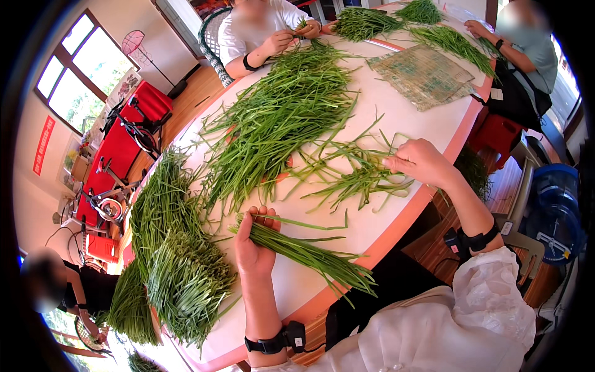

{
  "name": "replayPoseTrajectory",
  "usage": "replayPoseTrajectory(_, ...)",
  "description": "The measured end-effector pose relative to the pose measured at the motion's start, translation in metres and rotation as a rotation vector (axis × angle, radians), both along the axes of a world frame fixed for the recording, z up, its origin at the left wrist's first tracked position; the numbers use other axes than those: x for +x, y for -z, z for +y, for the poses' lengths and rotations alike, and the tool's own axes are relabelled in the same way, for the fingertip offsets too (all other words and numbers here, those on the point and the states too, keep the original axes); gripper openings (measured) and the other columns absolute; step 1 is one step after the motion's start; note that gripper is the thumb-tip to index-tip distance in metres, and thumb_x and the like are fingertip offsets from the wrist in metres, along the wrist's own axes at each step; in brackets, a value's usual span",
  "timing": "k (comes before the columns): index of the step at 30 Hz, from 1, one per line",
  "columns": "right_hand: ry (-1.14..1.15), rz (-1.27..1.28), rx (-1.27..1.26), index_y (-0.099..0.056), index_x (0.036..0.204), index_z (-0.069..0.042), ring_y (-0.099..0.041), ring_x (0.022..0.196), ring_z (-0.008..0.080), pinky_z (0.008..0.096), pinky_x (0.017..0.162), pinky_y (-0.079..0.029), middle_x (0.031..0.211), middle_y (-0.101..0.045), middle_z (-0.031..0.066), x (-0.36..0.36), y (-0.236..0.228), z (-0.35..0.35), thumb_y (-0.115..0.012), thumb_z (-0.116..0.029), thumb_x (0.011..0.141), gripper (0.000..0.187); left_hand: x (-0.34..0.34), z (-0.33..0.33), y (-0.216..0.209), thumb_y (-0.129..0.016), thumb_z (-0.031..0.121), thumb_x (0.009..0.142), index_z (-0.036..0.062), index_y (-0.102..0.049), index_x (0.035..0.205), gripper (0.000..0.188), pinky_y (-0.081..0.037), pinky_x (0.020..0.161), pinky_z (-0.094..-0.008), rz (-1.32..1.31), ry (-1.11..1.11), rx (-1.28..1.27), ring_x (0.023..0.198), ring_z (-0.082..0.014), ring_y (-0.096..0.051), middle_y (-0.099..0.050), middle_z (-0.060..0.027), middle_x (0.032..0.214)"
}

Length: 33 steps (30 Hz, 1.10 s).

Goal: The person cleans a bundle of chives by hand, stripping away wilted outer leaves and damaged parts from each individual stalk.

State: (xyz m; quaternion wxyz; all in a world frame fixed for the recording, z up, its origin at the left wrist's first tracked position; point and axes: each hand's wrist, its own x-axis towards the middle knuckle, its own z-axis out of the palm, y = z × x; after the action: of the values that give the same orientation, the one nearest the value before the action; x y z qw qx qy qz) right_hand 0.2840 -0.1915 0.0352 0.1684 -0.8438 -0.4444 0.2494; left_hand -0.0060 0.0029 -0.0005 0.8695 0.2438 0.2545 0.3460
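My left hand is closed round a bunch of garlic chives above the near side of the table. Their leafy ends point right, towards the table's edge; one or two stalks stick out above the rest. To the right, my right hand has its fingers pressed together over a loose scatter of pale, yellowish leaves. Whether a leaf is between those fingers I cannot make out. Beyond both hands spreads a large heap of loose chives.
Thick stacks of chives lie at the left edge of the white table. A worn woven sack lies at the far right. Co-workers sit across the table and at the far right; another person is at the left. A blue water bottle stands right.
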Motion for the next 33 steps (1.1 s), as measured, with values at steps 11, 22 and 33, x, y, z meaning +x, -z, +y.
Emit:
replayPoseTrajectory(11,-0.369,-0.262,0.471,-0.060,0.095,-0.007,-0.045,0.094,0.0273,0.0371,0.082,-0.038,0.091,-0.055,0.0092,-0.035,0.008,0.063,-0.063,-0.021,0.073,0.027,-0.002,0.000,0.003,-0.046,0.020,0.090,0.0068,-0.049,0.104,0.020,-0.044,0.072,-0.0338,-0.094,0.075,-0.020,0.065,-0.0157,-0.049,-0.049,-0.0022,0.070)
replayPoseTrajectory(22,-0.465,-0.474,0.390,-0.059,0.073,-0.008,-0.047,0.082,0.0256,0.0365,0.073,-0.040,0.074,-0.053,0.0064,-0.038,0.035,0.128,-0.062,-0.017,0.071,0.010,0.002,0.000,0.001,-0.047,0.020,0.089,0.0063,-0.049,0.104,0.020,-0.043,0.068,-0.0331,-0.095,0.124,-0.021,0.063,-0.0152,-0.048,-0.047,-0.0018,0.069)
replayPoseTrajectory(33,-0.290,-0.025,0.393,-0.063,0.090,-0.005,-0.055,0.080,0.0215,0.0317,0.073,-0.044,0.083,-0.062,0.0075,-0.016,0.004,-0.001,-0.060,-0.013,0.076,0.016,0.000,-0.003,0.000,-0.048,0.020,0.089,0.0064,-0.049,0.103,0.019,-0.043,0.066,-0.0329,-0.051,0.111,-0.012,0.062,-0.0145,-0.047,-0.047,-0.0013,0.068)
